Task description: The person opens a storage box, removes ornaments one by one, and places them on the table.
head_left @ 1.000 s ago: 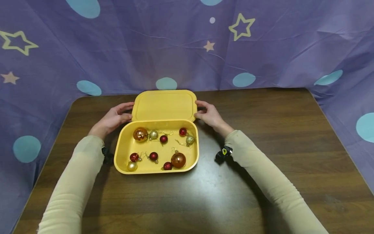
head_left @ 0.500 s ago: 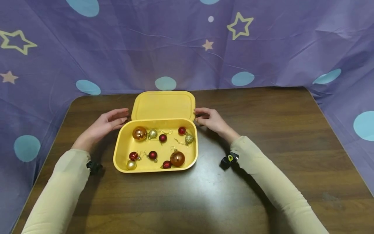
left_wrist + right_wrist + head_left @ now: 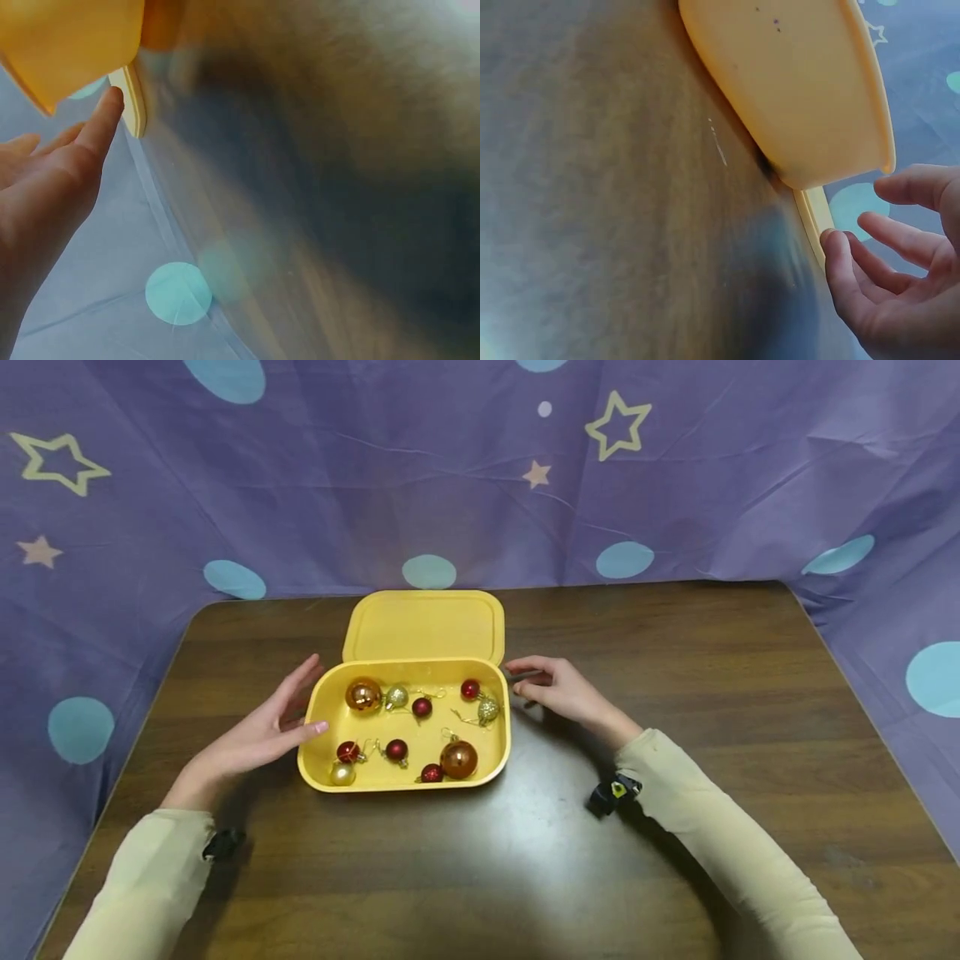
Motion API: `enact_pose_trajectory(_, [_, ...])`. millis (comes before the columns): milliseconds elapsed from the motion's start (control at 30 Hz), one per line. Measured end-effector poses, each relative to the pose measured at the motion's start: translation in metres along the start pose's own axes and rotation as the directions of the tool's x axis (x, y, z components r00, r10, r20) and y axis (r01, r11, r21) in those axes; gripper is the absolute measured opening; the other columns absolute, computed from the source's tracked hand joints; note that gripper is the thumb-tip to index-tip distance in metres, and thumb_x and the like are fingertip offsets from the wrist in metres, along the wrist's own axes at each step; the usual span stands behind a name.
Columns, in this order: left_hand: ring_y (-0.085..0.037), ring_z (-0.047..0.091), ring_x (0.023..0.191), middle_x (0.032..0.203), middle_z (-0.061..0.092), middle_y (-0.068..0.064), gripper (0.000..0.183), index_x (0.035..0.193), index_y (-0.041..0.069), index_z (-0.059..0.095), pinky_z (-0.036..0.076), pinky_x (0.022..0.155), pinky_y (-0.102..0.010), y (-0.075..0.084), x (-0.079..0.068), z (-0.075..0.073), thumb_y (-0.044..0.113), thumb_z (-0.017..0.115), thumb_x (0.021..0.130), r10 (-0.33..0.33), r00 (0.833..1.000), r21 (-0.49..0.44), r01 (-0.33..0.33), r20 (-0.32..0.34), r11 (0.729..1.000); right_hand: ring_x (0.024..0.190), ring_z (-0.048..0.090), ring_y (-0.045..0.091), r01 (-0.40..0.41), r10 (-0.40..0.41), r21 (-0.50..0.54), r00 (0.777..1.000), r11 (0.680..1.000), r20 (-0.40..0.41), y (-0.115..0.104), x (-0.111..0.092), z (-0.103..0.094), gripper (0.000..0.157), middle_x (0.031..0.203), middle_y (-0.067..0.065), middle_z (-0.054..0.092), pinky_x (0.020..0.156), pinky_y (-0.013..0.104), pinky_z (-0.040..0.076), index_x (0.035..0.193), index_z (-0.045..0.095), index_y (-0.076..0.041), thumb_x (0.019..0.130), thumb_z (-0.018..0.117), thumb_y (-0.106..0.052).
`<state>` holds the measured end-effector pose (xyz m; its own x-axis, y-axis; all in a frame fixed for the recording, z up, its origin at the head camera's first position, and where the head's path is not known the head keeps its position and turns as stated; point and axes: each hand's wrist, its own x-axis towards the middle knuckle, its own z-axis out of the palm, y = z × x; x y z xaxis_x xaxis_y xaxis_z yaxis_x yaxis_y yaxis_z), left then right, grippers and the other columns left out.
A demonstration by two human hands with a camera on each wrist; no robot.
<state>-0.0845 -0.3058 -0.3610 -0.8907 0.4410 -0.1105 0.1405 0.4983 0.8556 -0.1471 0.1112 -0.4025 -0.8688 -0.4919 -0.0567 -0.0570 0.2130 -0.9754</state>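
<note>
A yellow rectangular box stands on the table with its top off. Inside lie loose Christmas baubles: two large orange ones, several small red ones, and glittery and pale gold ones. Flat behind the box rests its yellow lid. My left hand is at the box's left side, fingers extended, thumb reaching over the rim in the head view. Beside the back right corner is my right hand, fingers loosely bent, holding nothing. In the right wrist view its fingertips are near the box corner.
The brown wooden table extends to the right and in front of the box. A purple curtain with stars and blue dots hangs at its back edge. Black wrist cameras sit on both sleeves.
Both hands have come away from the lid's sides toward me. The left hand has moved down to the box's left side, the right hand to near its back right corner. Lid and baubles stay put.
</note>
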Motion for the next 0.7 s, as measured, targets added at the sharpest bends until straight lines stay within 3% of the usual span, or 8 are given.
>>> enact_pose_trajectory(133, [-0.044,0.020,0.135,0.159,-0.004,-0.019,0.107,0.154,0.033,-0.010,0.032,0.092,-0.009,0.000,-0.007,0.009,0.003,0.069,0.088,-0.006,0.999,-0.021,0.007,0.044,1.000,0.099,0.063,0.033,0.016,-0.015,-0.058,1.000,0.998,0.024,-0.001,-0.010,0.000,0.036,0.125,0.022,0.059,0.079,0.041,0.053,0.125,0.058,0.008,0.091,0.061,0.001])
enact_pose_trajectory(267, [-0.037,0.006,0.140,0.159,-0.013,-0.012,0.120,0.152,0.034,-0.016,0.021,0.096,-0.005,-0.001,-0.013,0.013,0.005,0.076,0.081,-0.016,0.997,0.007,0.016,0.069,1.000,0.099,0.064,0.033,0.026,-0.022,-0.095,0.999,0.995,0.047,-0.003,-0.020,0.001,0.035,0.122,0.022,0.061,0.080,0.039,0.053,0.124,0.058,0.008,0.091,0.061,0.000])
enact_pose_trajectory(433, [-0.026,-0.006,0.142,0.159,-0.015,-0.009,0.129,0.153,0.030,-0.014,0.010,0.099,-0.004,-0.006,-0.016,0.019,0.005,0.083,0.073,0.030,0.997,0.016,-0.031,0.069,0.999,0.101,0.063,0.034,0.027,-0.022,-0.093,0.998,0.995,0.054,-0.007,-0.030,0.003,0.034,0.118,0.024,0.062,0.081,0.039,0.053,0.123,0.057,0.010,0.091,0.060,0.000])
enact_pose_trajectory(533, [-0.024,-0.008,0.141,0.159,-0.016,-0.008,0.131,0.153,0.029,-0.014,0.008,0.100,-0.005,-0.008,-0.015,0.022,0.005,0.085,0.071,0.038,0.997,0.009,-0.039,0.069,0.999,0.100,0.063,0.036,0.029,-0.025,-0.084,0.998,0.996,0.051,-0.009,-0.034,0.002,0.033,0.118,0.025,0.062,0.081,0.041,0.053,0.123,0.057,0.010,0.091,0.060,0.001])
enact_pose_trajectory(700, [-0.028,-0.009,0.141,0.158,-0.018,-0.009,0.132,0.152,0.031,-0.018,0.006,0.104,-0.013,-0.006,-0.014,0.025,0.009,0.085,0.072,-0.005,0.997,0.023,0.003,0.072,1.000,0.096,0.064,0.038,0.042,-0.038,-0.087,0.998,0.995,0.050,-0.012,-0.041,0.000,0.033,0.118,0.025,0.061,0.081,0.042,0.053,0.122,0.057,0.011,0.091,0.059,0.001])
